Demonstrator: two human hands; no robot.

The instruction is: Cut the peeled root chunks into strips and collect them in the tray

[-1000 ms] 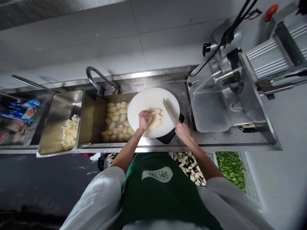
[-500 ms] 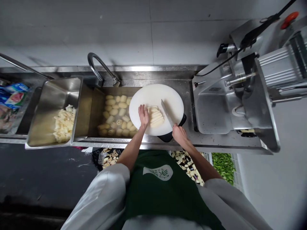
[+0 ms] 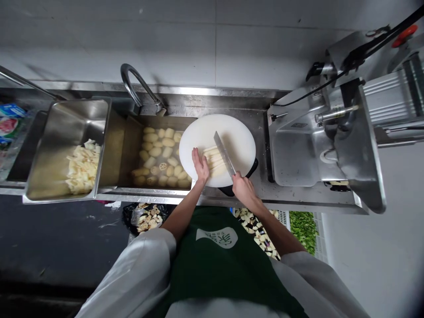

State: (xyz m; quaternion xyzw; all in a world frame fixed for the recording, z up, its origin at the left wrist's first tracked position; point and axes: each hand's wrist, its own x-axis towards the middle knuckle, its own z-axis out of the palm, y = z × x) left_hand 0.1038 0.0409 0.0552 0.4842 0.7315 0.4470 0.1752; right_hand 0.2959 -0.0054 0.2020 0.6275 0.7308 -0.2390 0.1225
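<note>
Holding knife (image 3: pixel 224 153) in right grip (image 3: pixel 244 188), left grip (image 3: pixel 200 167) beside strips (image 3: pixel 215 161)

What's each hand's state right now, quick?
Left hand: open, fingers extended, at the end of the long pale strips on the round white board; contact unclear.
Right hand: closed, holding the wide-bladed silver metal knife.

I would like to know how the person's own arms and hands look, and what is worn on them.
The left hand and right hand wear no gloves. Both forearms are bare below loose white sleeves. No watch or ring can be made out.
</note>
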